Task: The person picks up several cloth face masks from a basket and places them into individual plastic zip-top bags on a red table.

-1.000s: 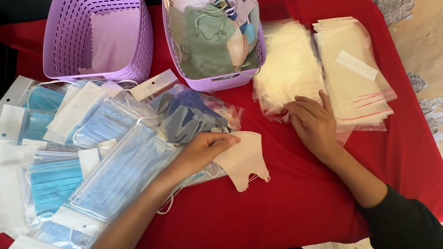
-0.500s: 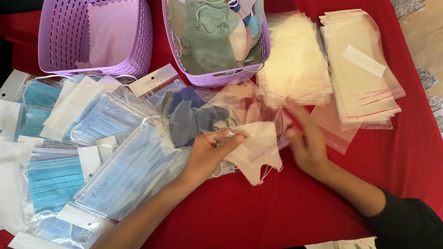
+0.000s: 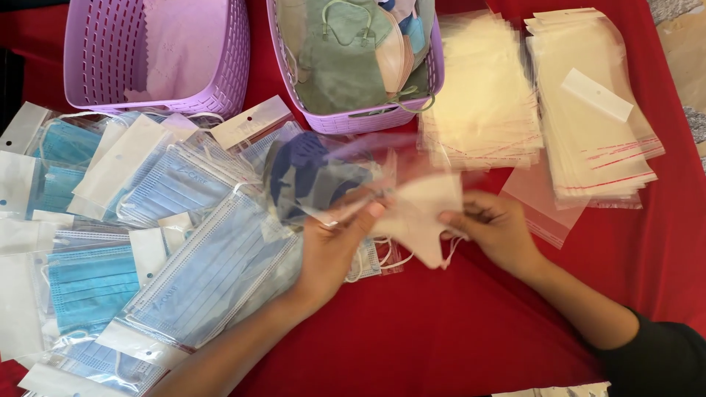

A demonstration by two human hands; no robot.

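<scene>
Mask (image 3: 423, 213) now lifted between hands

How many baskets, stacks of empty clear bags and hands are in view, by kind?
Purple baskets: 2, one nearly empty and one holding loose masks
Stacks of empty clear bags: 2, and
Hands: 2, left hand and right hand, both on a cream mask
Total: 6
</scene>
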